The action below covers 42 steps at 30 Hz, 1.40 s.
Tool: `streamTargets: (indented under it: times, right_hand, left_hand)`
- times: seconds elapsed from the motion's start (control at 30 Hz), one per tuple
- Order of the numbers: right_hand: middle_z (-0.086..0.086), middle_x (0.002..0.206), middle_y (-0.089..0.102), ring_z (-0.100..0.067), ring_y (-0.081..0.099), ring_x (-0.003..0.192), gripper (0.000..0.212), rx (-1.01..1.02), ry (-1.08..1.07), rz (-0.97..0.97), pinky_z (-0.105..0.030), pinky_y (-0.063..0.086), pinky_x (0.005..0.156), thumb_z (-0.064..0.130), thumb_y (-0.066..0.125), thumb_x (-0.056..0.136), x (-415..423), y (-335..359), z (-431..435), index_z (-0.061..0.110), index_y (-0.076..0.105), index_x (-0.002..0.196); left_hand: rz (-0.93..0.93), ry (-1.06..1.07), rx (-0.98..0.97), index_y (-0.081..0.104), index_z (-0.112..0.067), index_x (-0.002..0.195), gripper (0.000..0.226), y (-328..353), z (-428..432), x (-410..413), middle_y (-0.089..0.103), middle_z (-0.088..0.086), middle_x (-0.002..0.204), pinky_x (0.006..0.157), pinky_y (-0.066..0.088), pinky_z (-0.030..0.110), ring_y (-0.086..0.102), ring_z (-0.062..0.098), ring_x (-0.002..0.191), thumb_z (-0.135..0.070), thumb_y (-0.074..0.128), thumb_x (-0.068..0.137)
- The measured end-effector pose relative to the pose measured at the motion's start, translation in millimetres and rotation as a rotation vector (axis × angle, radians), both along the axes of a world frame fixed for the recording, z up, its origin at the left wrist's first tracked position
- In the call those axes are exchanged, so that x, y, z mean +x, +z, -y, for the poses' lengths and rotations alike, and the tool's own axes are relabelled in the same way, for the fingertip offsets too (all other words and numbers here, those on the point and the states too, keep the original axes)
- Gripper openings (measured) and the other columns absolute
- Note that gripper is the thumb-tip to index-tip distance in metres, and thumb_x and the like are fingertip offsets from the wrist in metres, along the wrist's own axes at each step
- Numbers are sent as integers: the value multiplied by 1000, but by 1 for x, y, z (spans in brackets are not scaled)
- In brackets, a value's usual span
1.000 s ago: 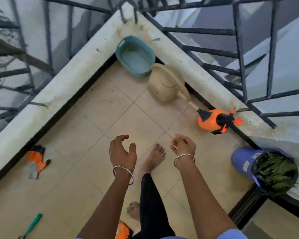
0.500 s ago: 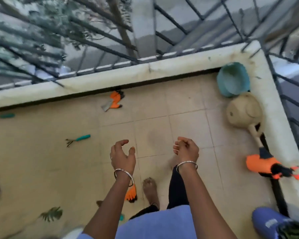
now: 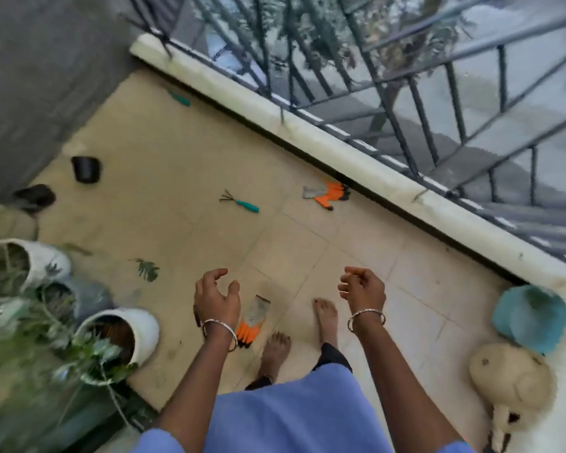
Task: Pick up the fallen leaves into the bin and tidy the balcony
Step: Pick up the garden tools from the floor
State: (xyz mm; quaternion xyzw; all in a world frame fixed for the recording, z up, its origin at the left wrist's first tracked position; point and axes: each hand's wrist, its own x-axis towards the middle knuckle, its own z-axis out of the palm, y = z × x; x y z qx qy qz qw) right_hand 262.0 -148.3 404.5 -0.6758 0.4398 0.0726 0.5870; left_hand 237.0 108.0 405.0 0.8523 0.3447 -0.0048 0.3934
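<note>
A green fallen leaf (image 3: 147, 269) lies on the tiled balcony floor, left of my left hand (image 3: 217, 297). A second thin leaf (image 3: 74, 248) lies by the white pots. My left hand hovers at waist height with fingers loosely spread and holds nothing. My right hand (image 3: 361, 287) hangs beside it with fingers loosely curled and is empty too. The bin is out of view.
Orange and grey gloves lie on the floor, one (image 3: 252, 322) under my left wrist, one (image 3: 329, 192) by the parapet. A teal hand rake (image 3: 241, 201), black pots (image 3: 85, 169), white plant pots (image 3: 134, 331), a teal basin (image 3: 530, 313) and a beige watering can (image 3: 512, 376) stand around.
The view has swung left along the balcony: the basin and watering can moved to the right edge, the plant pots came into view, and the bin left the view. Both hands stayed raised and empty.
</note>
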Motion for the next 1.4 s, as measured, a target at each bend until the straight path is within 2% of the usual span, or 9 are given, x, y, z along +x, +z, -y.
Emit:
streamTargets:
  times: [0.37, 0.5, 0.67, 0.87, 0.97, 1.17, 1.23, 1.3, 1.4]
  right_hand:
    - [-13, 74, 67, -23, 64, 59, 19, -31, 621, 70, -29, 52, 57, -3, 52, 88, 119, 38, -44, 6, 69, 91]
    - [-12, 76, 68, -22, 64, 60, 21, -67, 764, 55, -28, 50, 56, -1, 51, 87, 162, 29, -65, 13, 67, 87]
    - [-12, 76, 68, -23, 64, 61, 24, -87, 811, 15, -31, 50, 58, -1, 52, 88, 213, -3, -104, 18, 65, 81]
    - [-13, 80, 70, -26, 67, 66, 21, -129, 884, -91, -33, 52, 61, 3, 51, 90, 273, -86, -158, 16, 65, 84]
    - [-12, 78, 69, -26, 67, 65, 19, -161, 934, -146, -32, 53, 59, 1, 50, 92, 297, -132, -182, 11, 66, 89]
    - [-15, 72, 62, -23, 55, 54, 21, -200, 1101, -304, -23, 44, 48, -4, 50, 91, 335, -237, -235, 11, 64, 83]
    - [-13, 72, 64, -24, 57, 58, 19, -242, 1182, -368, -30, 51, 53, 0, 54, 90, 346, -276, -246, 13, 67, 84]
    - [-6, 71, 69, -30, 65, 68, 15, -312, 1253, -431, -44, 59, 69, 10, 61, 85, 357, -319, -251, 19, 70, 79]
    - [-6, 79, 73, -37, 69, 86, 11, -427, 1327, -474, -50, 57, 83, 19, 66, 81, 376, -389, -250, 24, 69, 72]
  left_hand:
    - [66, 496, -51, 65, -14, 104, 28, 33, -7, -8, 57, 11, 105, 88, 48, 44, 57, 31, 95, -2, 68, 79]
    - [129, 602, -93, 64, -16, 106, 28, 37, -9, 6, 54, 11, 110, 77, 41, 28, 57, 27, 98, -1, 67, 82]
    - [118, 702, -94, 64, -13, 108, 28, 17, -27, 34, 54, 15, 117, 76, 37, 22, 58, 27, 98, -1, 67, 83]
    - [82, 712, -78, 66, -10, 107, 31, -47, -66, 81, 55, 3, 104, 81, 44, 33, 59, 31, 95, 3, 69, 79]
    - [46, 724, -73, 66, -8, 106, 32, -87, -90, 107, 58, 6, 104, 83, 50, 42, 59, 32, 93, 4, 70, 77]
    - [-13, 759, -106, 64, -15, 109, 31, -162, -131, 157, 57, 0, 107, 82, 50, 40, 56, 20, 97, -2, 67, 81]
    - [-26, 782, -132, 64, -17, 107, 31, -187, -137, 171, 57, -3, 105, 81, 48, 37, 57, 19, 97, -1, 67, 81]
    - [-62, 817, -161, 63, -18, 105, 31, -214, -140, 187, 57, -4, 103, 78, 42, 25, 58, 19, 96, 0, 67, 81]
    - [-100, 858, -196, 63, -16, 106, 27, -246, -139, 208, 57, -4, 103, 73, 36, 9, 58, 18, 96, -3, 67, 83]
